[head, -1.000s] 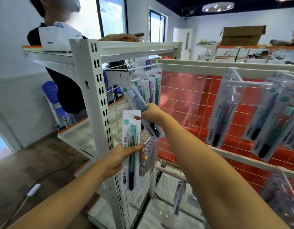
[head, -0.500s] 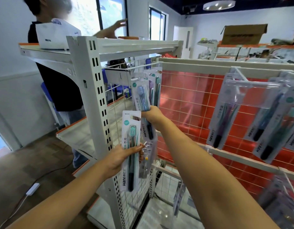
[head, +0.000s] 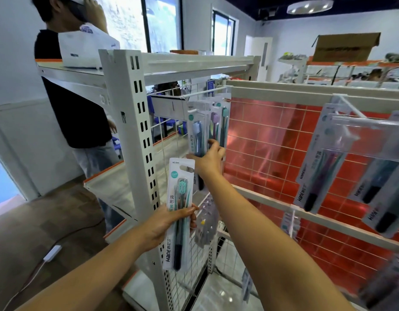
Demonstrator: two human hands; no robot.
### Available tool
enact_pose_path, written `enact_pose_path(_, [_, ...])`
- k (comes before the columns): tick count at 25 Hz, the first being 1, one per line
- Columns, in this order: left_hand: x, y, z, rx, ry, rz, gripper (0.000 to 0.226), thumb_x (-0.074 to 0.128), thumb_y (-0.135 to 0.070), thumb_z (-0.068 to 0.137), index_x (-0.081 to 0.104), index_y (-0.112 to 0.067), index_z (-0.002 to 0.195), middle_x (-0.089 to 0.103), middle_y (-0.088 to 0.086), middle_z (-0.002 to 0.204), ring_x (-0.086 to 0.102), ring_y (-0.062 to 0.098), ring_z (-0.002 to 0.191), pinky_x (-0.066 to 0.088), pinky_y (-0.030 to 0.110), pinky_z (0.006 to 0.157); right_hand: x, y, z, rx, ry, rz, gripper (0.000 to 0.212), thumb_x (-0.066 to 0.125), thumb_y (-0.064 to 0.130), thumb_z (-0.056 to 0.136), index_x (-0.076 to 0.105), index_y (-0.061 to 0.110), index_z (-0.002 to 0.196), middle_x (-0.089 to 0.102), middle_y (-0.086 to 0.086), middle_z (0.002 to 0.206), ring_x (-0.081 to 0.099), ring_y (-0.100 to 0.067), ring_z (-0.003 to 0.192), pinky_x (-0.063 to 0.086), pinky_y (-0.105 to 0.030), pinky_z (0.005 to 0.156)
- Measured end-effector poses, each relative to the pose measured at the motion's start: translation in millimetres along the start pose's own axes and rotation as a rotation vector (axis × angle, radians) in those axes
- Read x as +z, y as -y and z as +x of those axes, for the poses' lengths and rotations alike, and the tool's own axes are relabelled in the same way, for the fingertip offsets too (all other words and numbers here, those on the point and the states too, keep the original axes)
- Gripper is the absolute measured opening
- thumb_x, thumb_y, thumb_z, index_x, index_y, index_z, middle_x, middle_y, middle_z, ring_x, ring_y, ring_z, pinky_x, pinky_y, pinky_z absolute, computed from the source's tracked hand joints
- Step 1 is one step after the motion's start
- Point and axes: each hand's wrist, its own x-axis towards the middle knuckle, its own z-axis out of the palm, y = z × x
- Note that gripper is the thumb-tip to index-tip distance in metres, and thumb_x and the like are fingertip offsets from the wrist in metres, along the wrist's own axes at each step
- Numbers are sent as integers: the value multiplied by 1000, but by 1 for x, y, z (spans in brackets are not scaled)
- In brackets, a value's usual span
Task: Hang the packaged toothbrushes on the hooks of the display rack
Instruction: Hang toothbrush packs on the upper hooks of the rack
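Before you stands the white display rack point(head: 131, 122), its slotted upright post nearest you and a wire grid panel running off to the right over a red backing. A person in a black top point(head: 66, 90) stands behind the rack on the left, near a white box point(head: 86, 50) on the top shelf. On the right side, several toothbrush packs point(head: 324, 158) hang from a hook point(head: 351, 108) at the panel's top rail. Near the rack's corner, a row of packs hangs from another hook point(head: 203, 93). Your right hand point(head: 208, 161) reaches up to the front pack point(head: 196, 135) of that row, its grip closed around the pack's lower part. Your left hand point(head: 169, 221), lower and just beside the post, holds a green toothbrush pack point(head: 179, 198) upright, thumb across its front.
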Motion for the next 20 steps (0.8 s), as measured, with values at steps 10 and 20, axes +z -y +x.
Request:
enact_pose_path(10, [0,2,1,-24,-27,16,40,74,-14,70,56,1,103,65,7,68,64,18,63,54,28,60,26,-10,-8,-272,-1,-282,66,60,26,89,25,6,141,33,-15,136,33,-29,123,30,-35,101])
enact_pose_path(20, [1,2,0,-18,-19,14,38,79,-21,64,62,-4,93,65,8,71,64,20,65,54,30,63,11,-16,2,-283,-202,-288,52,67,31,83,46,17,128,18,-8,150,14,-28,139,16,-44,113])
